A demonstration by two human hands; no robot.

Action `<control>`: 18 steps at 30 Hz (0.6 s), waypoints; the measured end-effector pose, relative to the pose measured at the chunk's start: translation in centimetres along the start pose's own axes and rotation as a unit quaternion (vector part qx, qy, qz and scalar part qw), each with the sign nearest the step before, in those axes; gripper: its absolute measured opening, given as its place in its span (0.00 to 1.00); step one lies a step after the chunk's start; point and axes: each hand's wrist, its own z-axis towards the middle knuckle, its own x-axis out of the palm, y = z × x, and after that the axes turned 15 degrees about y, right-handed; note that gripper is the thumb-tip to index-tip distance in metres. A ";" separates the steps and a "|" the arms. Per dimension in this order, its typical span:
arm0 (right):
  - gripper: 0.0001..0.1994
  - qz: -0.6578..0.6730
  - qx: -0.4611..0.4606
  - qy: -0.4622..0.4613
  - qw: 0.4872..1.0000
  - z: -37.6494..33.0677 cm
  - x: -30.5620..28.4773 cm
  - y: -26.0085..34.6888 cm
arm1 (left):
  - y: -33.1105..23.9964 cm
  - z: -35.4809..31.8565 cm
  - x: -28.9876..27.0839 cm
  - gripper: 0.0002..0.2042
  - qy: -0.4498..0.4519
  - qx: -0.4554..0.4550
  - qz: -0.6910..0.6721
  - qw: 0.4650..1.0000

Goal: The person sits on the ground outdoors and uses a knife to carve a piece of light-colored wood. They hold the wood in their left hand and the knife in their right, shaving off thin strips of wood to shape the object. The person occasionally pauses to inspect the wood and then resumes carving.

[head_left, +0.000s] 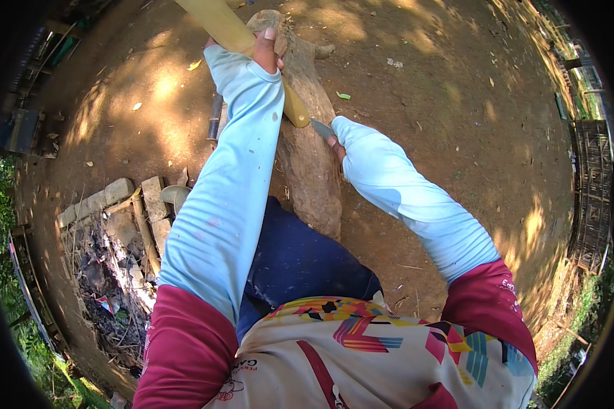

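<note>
A long, smooth, yellowish pole, bamboo or wood, slants from the top edge down to a rounded lower end over a thick brown log. My left hand is wrapped round the pole, thumb on top; the sleeve hides part of the pole's length. Beside the pole's lower end is a knife with a grey blade, its tip close to the wood. I cannot tell whether the blade touches it. My right hand is closed on the knife's handle, mostly hidden by the light blue sleeve.
The log lies lengthwise on brown dirt ground, in front of my dark blue trouser leg. At the left are stone blocks around a heap of ash and litter. A dark tube lies left of the log. A woven bamboo fence stands far right.
</note>
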 end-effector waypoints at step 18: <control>0.04 -0.065 -0.029 0.062 0.996 0.5 -2.2 0.2 | -0.6 -0.6 0.6 0.23 -0.041 -0.013 0.034 0.999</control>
